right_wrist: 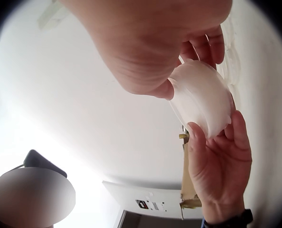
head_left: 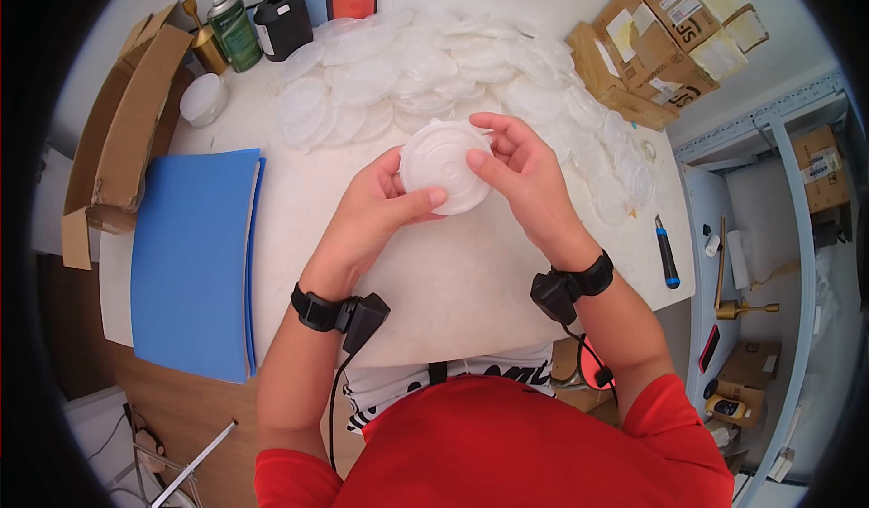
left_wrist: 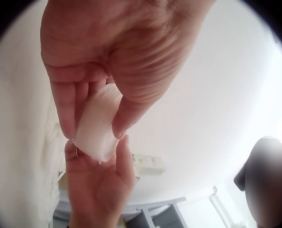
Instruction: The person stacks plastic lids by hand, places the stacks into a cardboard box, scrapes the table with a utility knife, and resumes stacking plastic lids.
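Both hands hold a thick stack of round, translucent plastic lids (head_left: 442, 166) above the table, its top face towards the head camera. My left hand (head_left: 380, 207) grips the stack's left side, thumb on the near face and fingers behind. At the right edge, my right hand (head_left: 527, 175) pinches it with the thumb on the face and the other fingers around the back. Seen edge-on in the left wrist view, the stack of lids (left_wrist: 97, 124) lies between thumb and fingers. In the right wrist view the lids (right_wrist: 202, 97) show small tabs at the rim.
A wide heap of similar lids (head_left: 434, 64) covers the table's back. Blue folders (head_left: 195, 263) and an open cardboard box (head_left: 131, 128) are left; a round white container (head_left: 204, 100), spray can (head_left: 234, 33) and black bottle (head_left: 283, 26) stand behind. A utility knife (head_left: 667, 253) lies right.
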A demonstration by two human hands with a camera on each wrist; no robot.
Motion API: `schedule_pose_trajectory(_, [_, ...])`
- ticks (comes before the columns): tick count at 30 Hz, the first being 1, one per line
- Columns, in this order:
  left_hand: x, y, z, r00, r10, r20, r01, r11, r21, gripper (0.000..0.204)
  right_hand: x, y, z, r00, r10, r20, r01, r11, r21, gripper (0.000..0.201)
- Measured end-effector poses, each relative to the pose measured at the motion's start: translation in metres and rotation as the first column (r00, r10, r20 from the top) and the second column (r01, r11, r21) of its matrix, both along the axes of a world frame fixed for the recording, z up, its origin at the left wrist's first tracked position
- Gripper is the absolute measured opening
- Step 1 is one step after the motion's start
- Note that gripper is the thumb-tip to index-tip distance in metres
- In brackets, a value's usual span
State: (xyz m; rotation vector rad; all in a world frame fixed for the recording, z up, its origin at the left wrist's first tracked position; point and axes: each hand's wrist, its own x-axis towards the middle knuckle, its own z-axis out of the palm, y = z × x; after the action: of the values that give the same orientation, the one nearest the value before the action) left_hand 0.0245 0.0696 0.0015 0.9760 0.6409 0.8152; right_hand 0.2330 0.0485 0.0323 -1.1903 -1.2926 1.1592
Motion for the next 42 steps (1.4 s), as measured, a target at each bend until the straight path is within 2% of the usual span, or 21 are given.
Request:
schedule_pose_trajectory(6, [0.000, -0.001, 0.001, 1.000, 0.024, 0.005, -0.024, 1.000, -0.009, 0.061, 0.005, -0.006, 0.003, 0.991, 0.064, -0.116, -0.069, 0.997, -0.038, 0.058])
schedule_pose_trajectory(13, [-0.001, -0.007, 0.010, 0.999, 0.050, -0.009, -0.051, 0.993, -0.108, 0.060, 0.004, -0.017, 0.004, 0.982, 0.051, -0.181, -0.068, 0.993, -0.092, 0.056])
schedule_pose_trajectory(18, [0.002, -0.016, 0.017, 0.999, -0.043, 0.009, 0.044, 0.998, -0.053, 0.067, 0.009, -0.021, 0.007, 0.967, 0.102, -0.235, -0.126, 0.988, -0.088, 0.055])
schedule_pose_trajectory(22, [0.002, -0.019, 0.023, 0.995, -0.096, -0.030, 0.092, 0.991, -0.100, 0.073, 0.014, -0.023, 0.004, 0.957, 0.117, -0.265, -0.148, 0.984, -0.102, 0.054])
schedule_pose_trajectory(30, [0.005, -0.023, 0.021, 0.992, -0.120, -0.045, 0.114, 0.986, -0.119, 0.076, 0.019, -0.032, 0.001, 0.979, 0.095, -0.182, -0.113, 0.989, -0.091, 0.057])
schedule_pose_trajectory(42, [0.006, -0.021, 0.018, 0.993, -0.115, -0.032, 0.111, 0.987, -0.116, 0.073, 0.019, -0.031, -0.005, 0.982, 0.087, -0.169, -0.098, 0.993, -0.062, 0.056])
